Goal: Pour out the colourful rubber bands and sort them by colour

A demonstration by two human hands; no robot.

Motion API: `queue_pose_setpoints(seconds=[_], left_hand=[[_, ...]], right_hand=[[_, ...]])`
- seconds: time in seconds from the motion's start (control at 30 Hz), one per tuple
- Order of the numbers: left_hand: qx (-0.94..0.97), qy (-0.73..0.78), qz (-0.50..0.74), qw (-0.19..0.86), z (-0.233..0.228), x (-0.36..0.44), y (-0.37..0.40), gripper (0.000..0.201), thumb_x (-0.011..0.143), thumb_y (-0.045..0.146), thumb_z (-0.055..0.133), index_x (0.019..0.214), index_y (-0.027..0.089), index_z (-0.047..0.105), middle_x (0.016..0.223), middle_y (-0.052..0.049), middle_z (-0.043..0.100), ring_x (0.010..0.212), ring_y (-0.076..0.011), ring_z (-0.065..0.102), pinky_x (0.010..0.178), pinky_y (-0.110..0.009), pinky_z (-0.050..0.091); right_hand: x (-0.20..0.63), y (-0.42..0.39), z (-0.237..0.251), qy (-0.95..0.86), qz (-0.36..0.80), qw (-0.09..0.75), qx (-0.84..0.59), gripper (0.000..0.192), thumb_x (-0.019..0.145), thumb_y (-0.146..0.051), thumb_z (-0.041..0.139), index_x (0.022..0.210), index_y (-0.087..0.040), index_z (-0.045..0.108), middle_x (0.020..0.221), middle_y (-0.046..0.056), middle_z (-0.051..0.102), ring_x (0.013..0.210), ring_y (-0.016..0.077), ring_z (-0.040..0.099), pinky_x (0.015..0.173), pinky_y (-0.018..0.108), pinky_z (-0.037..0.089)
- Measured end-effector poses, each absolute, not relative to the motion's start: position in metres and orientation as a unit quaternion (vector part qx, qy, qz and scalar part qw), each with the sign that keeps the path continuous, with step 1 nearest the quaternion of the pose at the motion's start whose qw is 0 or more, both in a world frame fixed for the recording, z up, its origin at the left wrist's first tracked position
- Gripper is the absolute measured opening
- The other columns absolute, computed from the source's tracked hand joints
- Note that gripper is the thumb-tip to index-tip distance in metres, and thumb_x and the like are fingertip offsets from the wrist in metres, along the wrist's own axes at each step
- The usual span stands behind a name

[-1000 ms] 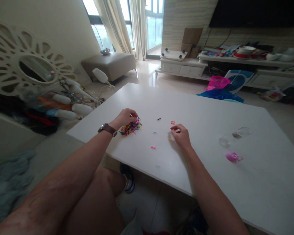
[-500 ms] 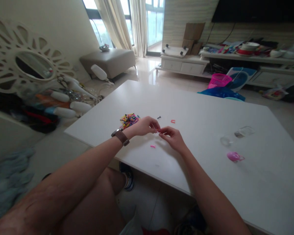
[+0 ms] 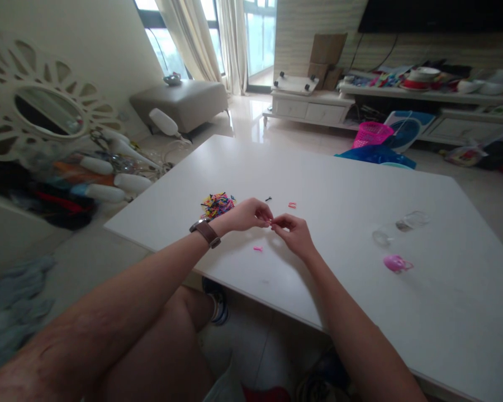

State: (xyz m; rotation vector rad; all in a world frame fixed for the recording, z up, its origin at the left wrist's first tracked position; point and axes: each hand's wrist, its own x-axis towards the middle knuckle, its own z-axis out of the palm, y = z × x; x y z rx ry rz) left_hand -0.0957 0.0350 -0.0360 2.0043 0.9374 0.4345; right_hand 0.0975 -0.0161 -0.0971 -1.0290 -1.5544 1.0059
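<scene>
Your bare left hand [image 3: 249, 213] and bare right hand [image 3: 295, 230] meet at the fingertips, seemingly pinching one tiny piece [image 3: 270, 223], its colour unclear, over the glossy white table [image 3: 352, 195]. Small pink strips [image 3: 257, 249], orange-red strips [image 3: 292, 205] and a black strip [image 3: 269, 199] lie apart; most, apparently, remain in the multicoloured heap [image 3: 217, 204] beyond your left wrist.

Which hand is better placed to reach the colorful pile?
Left, most likely: the left hand is close beside the pile, while the right hand sits farther off, beyond the left.
</scene>
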Motion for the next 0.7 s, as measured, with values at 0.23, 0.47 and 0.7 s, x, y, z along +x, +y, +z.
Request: queue_pose_setpoints(seconds=[0.23,0.47,0.7], left_hand=[[0.842,0.422,0.131,0.311,-0.033,-0.108,0.039,0.02,0.072,0.013,0.072,0.092,0.01,0.075,0.076,-0.006,0.073,0.069,-0.0135,0.065,0.064,-0.022,0.046],[0.852,0.435,0.098,0.273,-0.035,-0.119,0.041,0.02,0.074,0.01,0.068,0.092,0.011,0.076,0.077,-0.005,0.074,0.068,-0.013,0.065,0.063,-0.022,0.045],[0.85,0.426,0.093,0.294,-0.035,-0.12,0.037,0.02,0.072,0.008,0.067,0.091,0.013,0.075,0.077,-0.005,0.075,0.07,-0.0141,0.068,0.064,-0.022,0.047]], right_hand=[[0.098,-0.016,-0.099,-0.666,0.41,0.447,-0.434,0.008,0.078,-0.022,0.068,0.081,-0.018,0.074,0.077,0.003,0.074,0.072,0.0161,0.068,0.07,0.028,0.053],[0.094,-0.025,-0.096,-0.755,0.438,0.323,-0.365,0.007,0.08,-0.019,0.067,0.078,-0.017,0.074,0.077,0.002,0.07,0.067,0.0112,0.061,0.065,0.023,0.046],[0.089,-0.032,-0.098,-0.771,0.431,0.255,-0.393,0.008,0.082,-0.023,0.066,0.081,-0.017,0.072,0.068,-0.001,0.066,0.063,0.0106,0.056,0.061,0.023,0.042]])
